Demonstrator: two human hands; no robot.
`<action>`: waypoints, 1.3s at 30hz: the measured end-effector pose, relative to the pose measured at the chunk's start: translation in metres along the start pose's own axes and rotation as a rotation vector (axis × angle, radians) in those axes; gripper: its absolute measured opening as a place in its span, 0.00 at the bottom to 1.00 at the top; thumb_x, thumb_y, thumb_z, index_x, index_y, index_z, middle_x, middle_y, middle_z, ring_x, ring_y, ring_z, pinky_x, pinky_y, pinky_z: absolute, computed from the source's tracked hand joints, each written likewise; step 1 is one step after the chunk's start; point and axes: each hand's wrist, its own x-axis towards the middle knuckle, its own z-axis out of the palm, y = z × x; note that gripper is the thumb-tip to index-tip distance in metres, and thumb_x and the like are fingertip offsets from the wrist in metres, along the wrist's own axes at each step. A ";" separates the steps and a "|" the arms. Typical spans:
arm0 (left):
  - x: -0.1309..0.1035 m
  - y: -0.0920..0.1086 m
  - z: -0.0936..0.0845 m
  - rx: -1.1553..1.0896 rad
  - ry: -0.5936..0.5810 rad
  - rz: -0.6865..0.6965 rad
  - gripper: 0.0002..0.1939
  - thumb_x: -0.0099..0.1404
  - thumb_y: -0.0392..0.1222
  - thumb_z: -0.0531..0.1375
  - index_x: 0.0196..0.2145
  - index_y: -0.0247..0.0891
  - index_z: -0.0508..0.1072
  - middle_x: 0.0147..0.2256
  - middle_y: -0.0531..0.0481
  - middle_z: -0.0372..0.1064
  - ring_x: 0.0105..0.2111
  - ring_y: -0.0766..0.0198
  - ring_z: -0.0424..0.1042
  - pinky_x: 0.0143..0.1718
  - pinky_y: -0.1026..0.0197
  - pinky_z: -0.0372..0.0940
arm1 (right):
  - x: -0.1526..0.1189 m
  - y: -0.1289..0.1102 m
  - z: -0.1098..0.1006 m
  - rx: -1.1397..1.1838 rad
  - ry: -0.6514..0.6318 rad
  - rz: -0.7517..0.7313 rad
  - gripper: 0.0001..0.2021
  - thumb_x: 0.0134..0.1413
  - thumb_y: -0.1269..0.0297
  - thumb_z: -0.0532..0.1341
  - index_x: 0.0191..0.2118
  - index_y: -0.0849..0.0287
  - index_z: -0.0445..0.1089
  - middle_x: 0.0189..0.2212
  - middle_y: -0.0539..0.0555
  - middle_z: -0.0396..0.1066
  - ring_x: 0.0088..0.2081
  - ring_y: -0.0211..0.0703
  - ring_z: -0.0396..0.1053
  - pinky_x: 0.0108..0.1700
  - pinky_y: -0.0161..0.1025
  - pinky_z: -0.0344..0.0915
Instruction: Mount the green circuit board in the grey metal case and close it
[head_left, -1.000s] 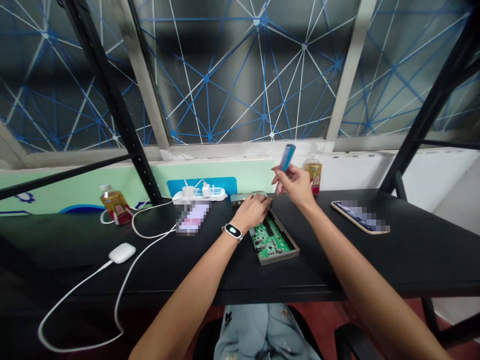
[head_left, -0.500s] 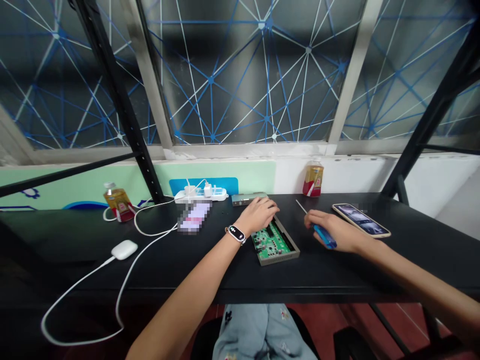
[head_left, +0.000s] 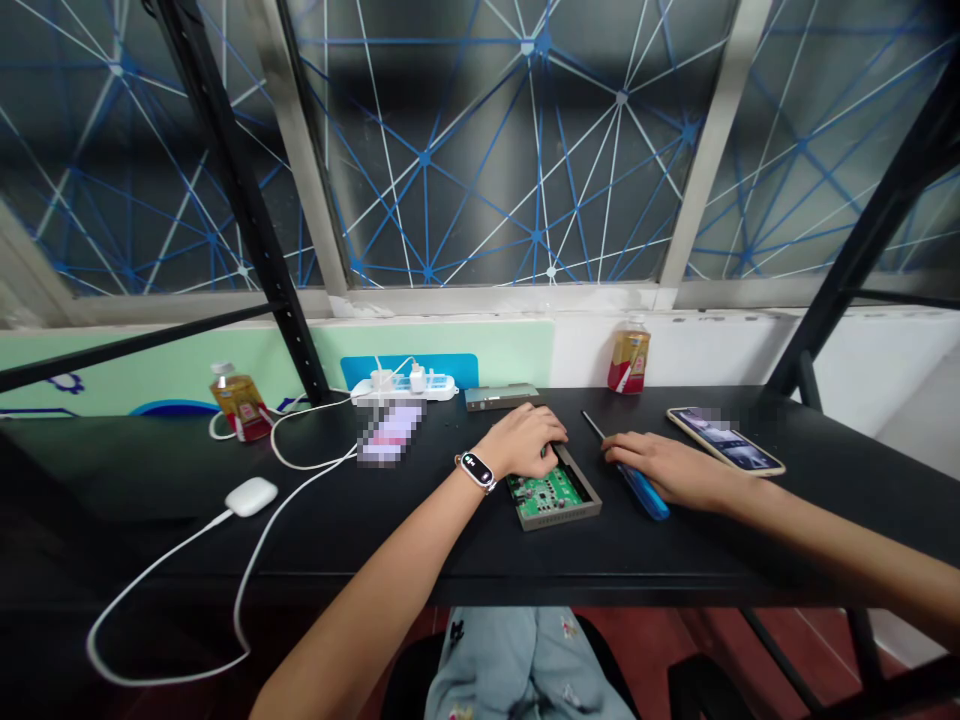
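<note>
A green circuit board (head_left: 551,490) sits in a shallow grey metal case (head_left: 562,518) on the black desk. My left hand (head_left: 529,440), with a smart band (head_left: 476,468) on its wrist, bends its fingers over the far part of the case. It covers that end of the board, and its fingertips are partly hidden. To the right, my right hand (head_left: 649,465) is low at the desk with its fingers closed over a screwdriver (head_left: 643,495). The blue handle points toward me and the thin metal shaft points away to the left.
A grey metal piece (head_left: 501,397) lies behind the case, beside a white power strip (head_left: 405,388). Phones lie at right (head_left: 726,440) and left (head_left: 391,432). Drink bottles stand at right (head_left: 628,360) and left (head_left: 241,405). A white charger case (head_left: 251,496) trails a looping cable.
My right hand has lowered toward the desk and flattened over the screwdriver, whose handle shows more. My left hand has shifted slightly right and nearer over the board, its fingers more bent.
</note>
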 end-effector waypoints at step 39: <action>-0.004 -0.009 -0.015 0.038 -0.047 -0.030 0.31 0.54 0.72 0.59 0.28 0.37 0.80 0.30 0.42 0.76 0.36 0.51 0.74 0.42 0.52 0.61 | 0.197 0.007 0.023 -0.031 -0.057 0.231 0.19 0.56 0.63 0.58 0.53 0.59 0.68 0.45 0.63 0.67 0.48 0.58 0.68 0.46 0.46 0.61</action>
